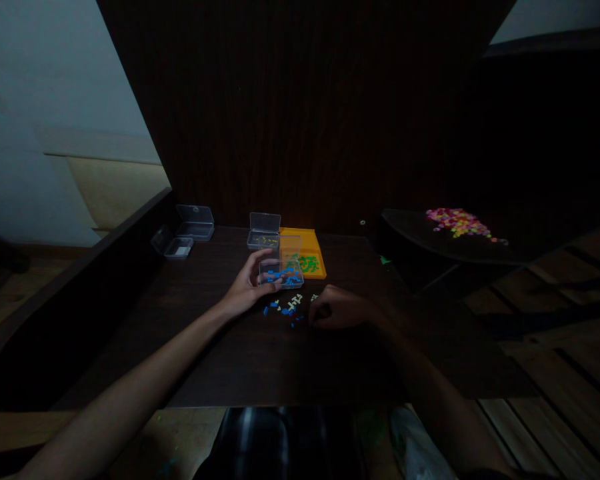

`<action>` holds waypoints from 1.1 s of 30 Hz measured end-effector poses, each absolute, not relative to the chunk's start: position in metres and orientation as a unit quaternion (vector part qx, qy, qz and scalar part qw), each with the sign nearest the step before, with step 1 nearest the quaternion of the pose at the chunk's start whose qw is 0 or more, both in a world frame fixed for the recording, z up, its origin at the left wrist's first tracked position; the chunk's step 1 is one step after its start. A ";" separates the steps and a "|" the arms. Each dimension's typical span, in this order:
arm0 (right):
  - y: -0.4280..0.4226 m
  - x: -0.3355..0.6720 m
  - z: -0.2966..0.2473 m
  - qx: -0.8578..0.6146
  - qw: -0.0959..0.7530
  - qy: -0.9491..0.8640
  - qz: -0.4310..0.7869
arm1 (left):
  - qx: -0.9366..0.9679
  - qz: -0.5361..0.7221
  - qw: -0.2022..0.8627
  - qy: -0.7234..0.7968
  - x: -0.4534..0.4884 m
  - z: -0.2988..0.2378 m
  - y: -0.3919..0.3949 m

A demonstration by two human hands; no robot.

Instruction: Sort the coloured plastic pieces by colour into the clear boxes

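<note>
My left hand [245,287] grips the side of a small clear plastic box [282,272] that holds blue pieces, its lid standing open. My right hand [337,308] rests curled on the dark table [220,360], fingertips pinched at a scatter of small blue and pale pieces [287,307]; what it pinches is too small to make out. Just behind the box lies an orange tray [307,257] with green pieces on it.
Another open clear box with yellow pieces [264,239] stands behind. Two more open clear boxes [195,223] [173,245] sit at the table's far left. A pile of pink and yellow pieces [457,222] lies on a dark surface at right. The room is dim.
</note>
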State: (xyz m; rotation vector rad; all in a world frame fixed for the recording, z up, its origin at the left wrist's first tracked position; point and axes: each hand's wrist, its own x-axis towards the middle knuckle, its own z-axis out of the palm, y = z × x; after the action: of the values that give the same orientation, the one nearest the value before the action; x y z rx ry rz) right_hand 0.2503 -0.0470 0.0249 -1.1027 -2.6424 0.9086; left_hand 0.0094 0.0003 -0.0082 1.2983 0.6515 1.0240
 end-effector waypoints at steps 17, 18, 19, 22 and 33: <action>-0.048 0.249 0.021 -0.392 0.049 -0.879 0.268 | 0.541 0.450 0.653 0.280 0.011 -0.009 0.000; -0.048 0.249 0.020 -0.395 0.046 -0.878 0.265 | 0.537 0.449 0.657 0.279 0.011 -0.010 0.000; -0.049 0.248 0.020 -0.399 0.042 -0.877 0.263 | 0.534 0.450 0.659 0.279 0.011 -0.011 0.001; -0.049 0.246 0.021 -0.408 0.027 -0.874 0.263 | 0.536 0.454 0.658 0.274 0.011 -0.012 0.001; -0.049 0.249 0.023 -0.396 0.049 -0.878 0.265 | 0.538 0.442 0.668 0.261 0.010 -0.012 0.001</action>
State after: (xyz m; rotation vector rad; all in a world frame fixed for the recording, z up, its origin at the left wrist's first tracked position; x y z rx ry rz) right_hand 0.2493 -0.0486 0.0226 -1.2080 -2.6750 0.8067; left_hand 0.0103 0.0009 -0.0121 1.2132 0.5888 0.9974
